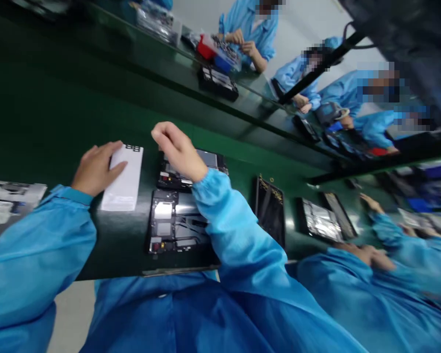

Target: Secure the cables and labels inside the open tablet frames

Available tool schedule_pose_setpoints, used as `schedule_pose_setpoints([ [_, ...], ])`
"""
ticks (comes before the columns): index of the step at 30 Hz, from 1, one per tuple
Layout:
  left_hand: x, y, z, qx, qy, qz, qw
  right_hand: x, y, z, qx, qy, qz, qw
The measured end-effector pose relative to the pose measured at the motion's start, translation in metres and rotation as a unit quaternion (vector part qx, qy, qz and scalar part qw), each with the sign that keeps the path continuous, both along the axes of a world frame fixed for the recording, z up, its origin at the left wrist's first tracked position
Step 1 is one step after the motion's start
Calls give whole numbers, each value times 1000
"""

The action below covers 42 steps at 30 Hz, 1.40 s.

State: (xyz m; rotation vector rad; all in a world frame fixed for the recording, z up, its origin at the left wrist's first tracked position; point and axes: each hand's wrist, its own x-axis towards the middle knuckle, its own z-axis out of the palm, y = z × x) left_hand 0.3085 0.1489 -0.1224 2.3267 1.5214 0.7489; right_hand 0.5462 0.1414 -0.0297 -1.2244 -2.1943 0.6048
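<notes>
My left hand (97, 169) lies over the left edge of a white sheet (128, 181), fingers stretched out and thumb apart, pressing on it. A few small black stickers (133, 148) show at the sheet's far end. Raised above the table, my right hand (180, 152) has its fingers curled into a pinch; anything between the fingertips is too small or hidden to make out. Below and behind that hand lies an opened tablet-like device (209, 159) with its inner parts exposed, partly covered by the hand. A second such opened device (165, 228) is nearer me, partly under my right forearm.
Another opened device (12, 201) lies at the left. To the right are a black panel (270, 208) and a silvery-faced unit (321, 218). A glass shelf (143, 54) runs across the back, bearing a black box (217, 82). Co-workers in blue sit opposite and at my right.
</notes>
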Motion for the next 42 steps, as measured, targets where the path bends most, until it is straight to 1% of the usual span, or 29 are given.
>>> schedule_pose_setpoints([
  [2,0,2,3,29,-30,-8,999,43,-57,19,24,52,8,998],
  [3,1,0,8,46,-47,-2,998,65,-88,25,34,56,4,998],
  [4,5,-7,15,66,-63,10,996,85,-120,26,38,50,-11,998],
  [5,10,-18,24,86,-76,21,993,103,-150,22,32,37,-33,998],
  [7,29,-52,45,120,-92,24,988,130,-201,5,13,15,-81,997],
  [8,41,-75,55,97,-91,-7,991,139,-220,-7,2,4,-101,995],
  [9,56,-100,62,92,-91,-48,990,145,-236,-18,-10,-5,-118,993],
  [10,71,-125,66,76,-77,-94,990,148,-248,-29,-18,-14,-128,991],
  [11,88,-149,67,76,-67,-148,984,149,-258,-38,-22,-25,-132,991],
  [12,104,-171,66,69,-55,-186,979,148,-264,-45,-20,-37,-133,990],
  [14,134,-203,55,45,-47,-213,975,146,-270,-53,0,-60,-132,989],
  [16,157,-220,41,29,-54,-206,977,144,-270,-55,21,-76,-135,988],
  [19,177,-224,23,27,-72,-181,980,146,-266,-55,32,-88,-136,986],
  [22,182,-219,13,34,-83,-166,982,148,-263,-56,36,-96,-125,987],
  [25,181,-218,11,33,-88,-162,982,147,-262,-58,37,-111,-119,986],
  [33,189,-222,14,24,-92,-171,981,147,-262,-64,40,-148,-115,982],
  [39,195,-220,12,18,-92,-175,980,144,-260,-63,39,-161,-114,980],
  [42,196,-221,9,26,-82,-178,980,143,-259,-62,33,-171,-114,978],
])
